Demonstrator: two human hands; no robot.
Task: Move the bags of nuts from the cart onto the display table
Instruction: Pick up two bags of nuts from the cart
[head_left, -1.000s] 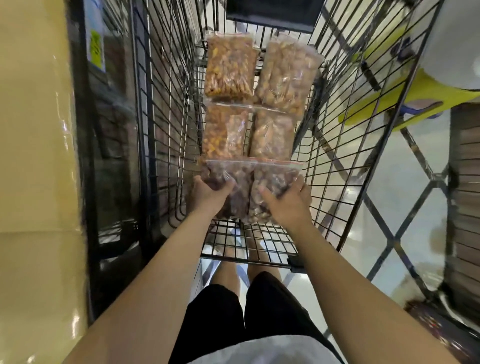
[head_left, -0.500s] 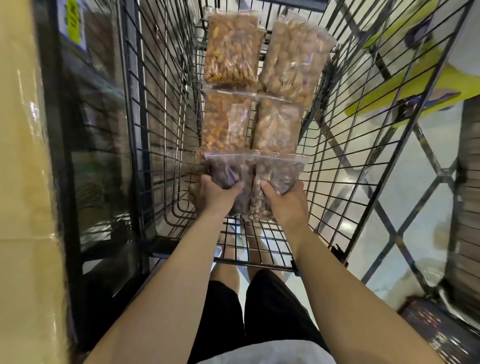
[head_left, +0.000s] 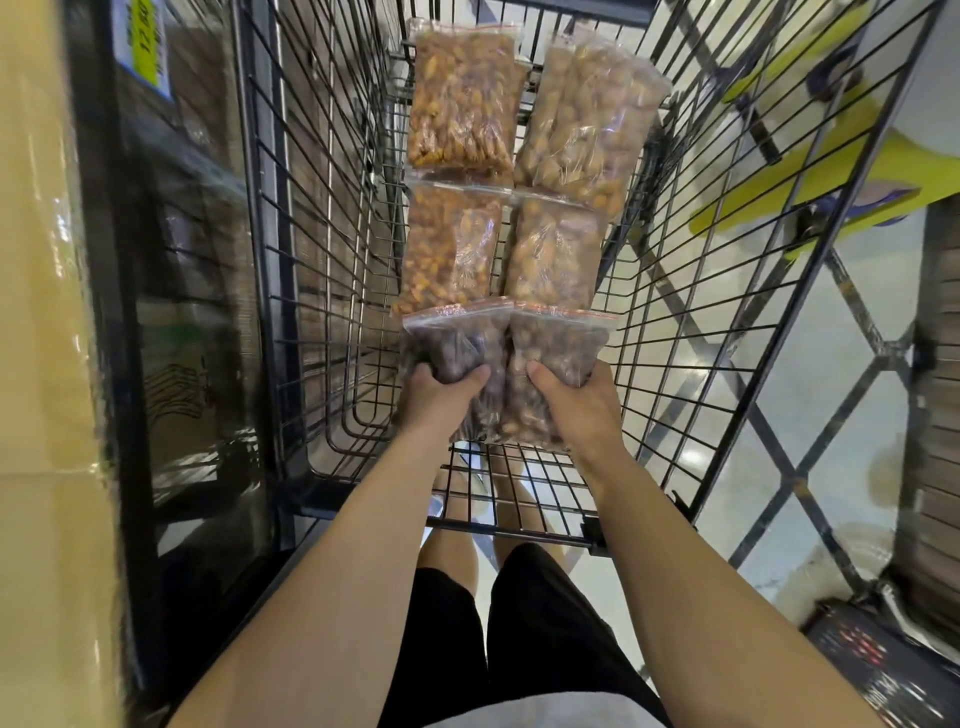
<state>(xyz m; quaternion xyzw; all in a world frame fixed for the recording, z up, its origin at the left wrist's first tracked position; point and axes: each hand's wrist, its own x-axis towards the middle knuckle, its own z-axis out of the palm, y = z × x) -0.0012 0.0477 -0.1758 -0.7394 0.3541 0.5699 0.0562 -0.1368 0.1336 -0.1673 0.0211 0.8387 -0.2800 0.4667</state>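
Head view: at the near end of the cart (head_left: 332, 260), the left hand (head_left: 436, 397) grasps a dark bag (head_left: 452, 340) of nuts. The right hand (head_left: 576, 402) grasps the paler bag (head_left: 563, 343) touching it. Four more bags (head_left: 452, 249) lie in pairs toward the far end.

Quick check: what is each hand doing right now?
Left hand: grips the dark nut bag, nearest row of the cart.
Right hand: grips the lighter nut bag beside it.
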